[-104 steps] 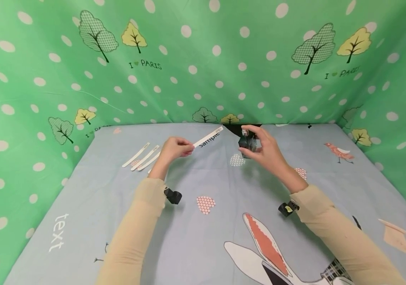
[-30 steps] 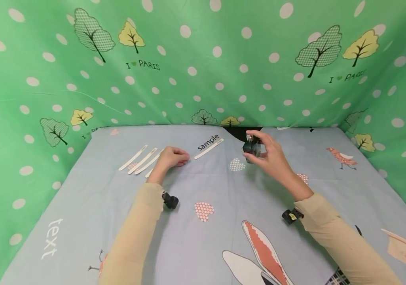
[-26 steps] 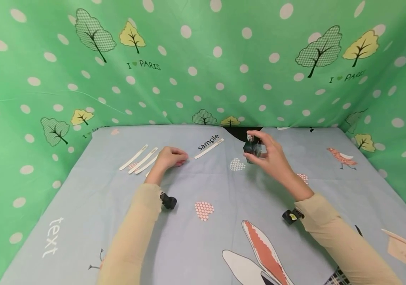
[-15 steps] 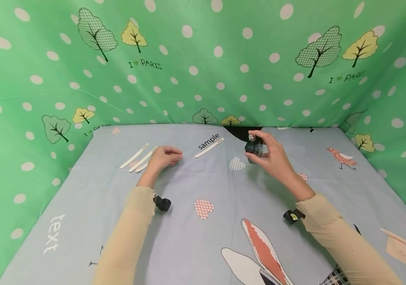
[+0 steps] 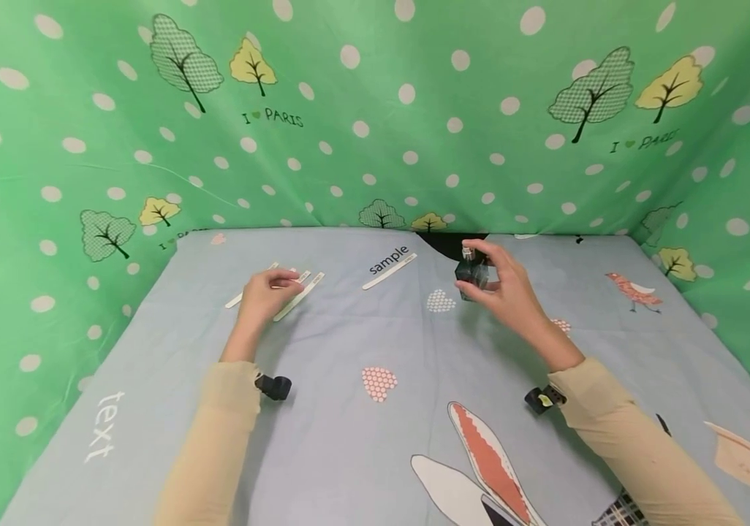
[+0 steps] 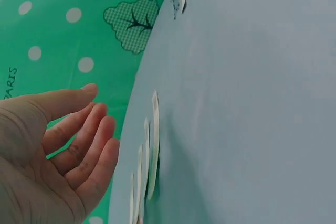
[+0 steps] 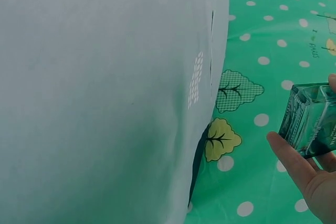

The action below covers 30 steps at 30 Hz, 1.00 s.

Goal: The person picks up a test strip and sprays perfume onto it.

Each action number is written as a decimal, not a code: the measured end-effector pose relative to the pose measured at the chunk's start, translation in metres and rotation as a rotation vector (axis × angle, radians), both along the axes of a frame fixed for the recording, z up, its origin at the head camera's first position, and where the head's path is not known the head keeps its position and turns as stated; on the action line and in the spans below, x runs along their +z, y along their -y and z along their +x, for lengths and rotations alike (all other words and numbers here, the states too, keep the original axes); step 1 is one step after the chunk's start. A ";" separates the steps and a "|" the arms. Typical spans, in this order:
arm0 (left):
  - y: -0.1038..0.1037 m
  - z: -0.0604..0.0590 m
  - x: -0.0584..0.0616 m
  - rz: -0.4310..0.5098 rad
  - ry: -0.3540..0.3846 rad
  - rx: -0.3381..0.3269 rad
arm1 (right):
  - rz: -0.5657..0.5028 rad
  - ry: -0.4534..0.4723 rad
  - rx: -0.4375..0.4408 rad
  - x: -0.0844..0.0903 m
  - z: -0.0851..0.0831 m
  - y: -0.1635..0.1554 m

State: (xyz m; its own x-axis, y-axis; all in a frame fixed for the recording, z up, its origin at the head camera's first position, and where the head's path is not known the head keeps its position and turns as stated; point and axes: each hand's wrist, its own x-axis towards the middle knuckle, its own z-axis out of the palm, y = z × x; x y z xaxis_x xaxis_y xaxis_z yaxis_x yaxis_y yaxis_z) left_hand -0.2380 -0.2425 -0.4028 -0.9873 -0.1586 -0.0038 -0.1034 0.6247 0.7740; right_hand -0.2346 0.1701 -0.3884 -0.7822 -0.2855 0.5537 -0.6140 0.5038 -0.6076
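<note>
My right hand (image 5: 505, 286) grips a small dark glass bottle (image 5: 471, 274) with a spray top, held upright a little above the cloth at the back centre. In the right wrist view the bottle (image 7: 310, 120) is square and clear, with my thumb (image 7: 290, 157) under it. My left hand (image 5: 267, 288) hovers with relaxed, empty fingers over a group of white paper strips (image 5: 300, 295) at the back left. The left wrist view shows that hand (image 6: 79, 145) open beside the strips (image 6: 153, 156). One more strip (image 5: 389, 271) lies alone by the printed word "sample".
A pale blue printed cloth (image 5: 375, 343) covers the table. Green polka-dot fabric walls (image 5: 375, 131) close in the back and both sides. Small black wrist cameras (image 5: 273, 386) sit on both forearms.
My left hand laid the strip it held down by the "sample" print, let go, and moved left over the strip group. The right hand keeps the bottle nearly still.
</note>
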 end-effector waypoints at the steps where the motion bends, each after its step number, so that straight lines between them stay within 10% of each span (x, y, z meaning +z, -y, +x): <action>1: 0.002 0.002 0.000 0.001 -0.005 0.004 | -0.001 0.000 -0.002 -0.001 0.000 0.000; 30: 0.024 0.022 -0.033 -0.132 0.061 0.073 | -0.023 0.014 -0.013 0.000 0.002 -0.004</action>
